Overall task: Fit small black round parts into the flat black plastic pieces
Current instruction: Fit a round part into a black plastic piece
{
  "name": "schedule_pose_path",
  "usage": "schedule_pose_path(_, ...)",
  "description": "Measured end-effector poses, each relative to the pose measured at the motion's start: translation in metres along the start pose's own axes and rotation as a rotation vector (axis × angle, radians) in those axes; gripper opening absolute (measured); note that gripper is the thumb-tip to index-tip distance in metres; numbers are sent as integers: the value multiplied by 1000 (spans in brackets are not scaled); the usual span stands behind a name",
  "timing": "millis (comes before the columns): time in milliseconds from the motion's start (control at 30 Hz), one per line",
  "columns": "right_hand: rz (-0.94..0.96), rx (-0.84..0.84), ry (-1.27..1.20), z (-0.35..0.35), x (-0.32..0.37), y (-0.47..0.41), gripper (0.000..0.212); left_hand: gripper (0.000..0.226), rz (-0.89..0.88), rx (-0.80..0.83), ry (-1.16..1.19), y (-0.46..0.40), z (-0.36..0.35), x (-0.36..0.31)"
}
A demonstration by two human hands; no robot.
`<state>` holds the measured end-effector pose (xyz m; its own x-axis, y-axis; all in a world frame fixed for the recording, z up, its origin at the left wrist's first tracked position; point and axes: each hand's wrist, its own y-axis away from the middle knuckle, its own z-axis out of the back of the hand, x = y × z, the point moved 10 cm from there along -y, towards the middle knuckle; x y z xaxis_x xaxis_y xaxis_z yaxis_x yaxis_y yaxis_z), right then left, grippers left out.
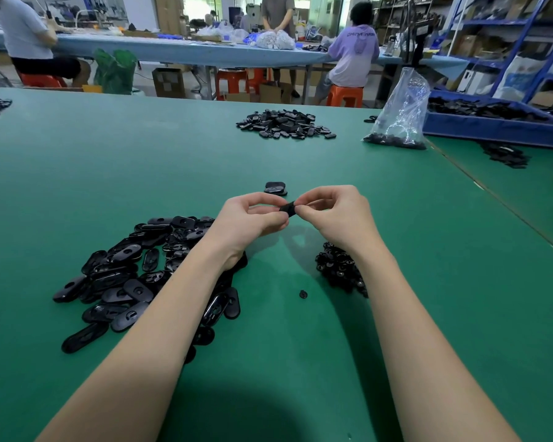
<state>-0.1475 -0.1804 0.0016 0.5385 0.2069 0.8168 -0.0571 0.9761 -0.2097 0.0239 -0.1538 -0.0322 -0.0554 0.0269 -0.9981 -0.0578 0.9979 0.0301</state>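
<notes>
You are pinching one flat black plastic piece [287, 208] between both hands, left hand [253, 222] at its 9 o'clock end, right hand [336, 215] at 3 o'clock, long axis running across, above the worktop [141, 161].

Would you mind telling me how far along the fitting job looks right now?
Done, apparently: a small stack of flat black plastic pieces beyond the hands. In hand: left hand and right hand pinch one black piece together. Left: a large pile of unfitted pieces and a heap of small black round parts.
</notes>
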Motion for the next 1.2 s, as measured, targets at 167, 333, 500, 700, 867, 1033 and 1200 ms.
schedule_pose_path(167,-20,18,-2,0,-3,-1,8,22,-25,17,-80,1,0,-3)
schedule_pose_path(333,-37,24,-35,-1,-1,1,4,22,-43,23,-125,3,-2,-6)
schedule_pose_path(500,-111,29,-106,0,-6,3,13,18,-30,42,-98,3,-3,-5)
schedule_pose_path(700,-283,171,-267,-6,-26,10,24,16,130,115,185,6,-10,3)
schedule_pose_path(867,-287,195,-290,-13,-28,13,19,12,115,53,104,5,-12,7)
schedule_pose_path(1033,-257,182,-264,-12,-24,10,14,12,83,7,2,2,-7,7)
schedule_pose_path(1200,-220,150,-254,-14,-22,8,11,13,65,-9,-42,2,-7,7)
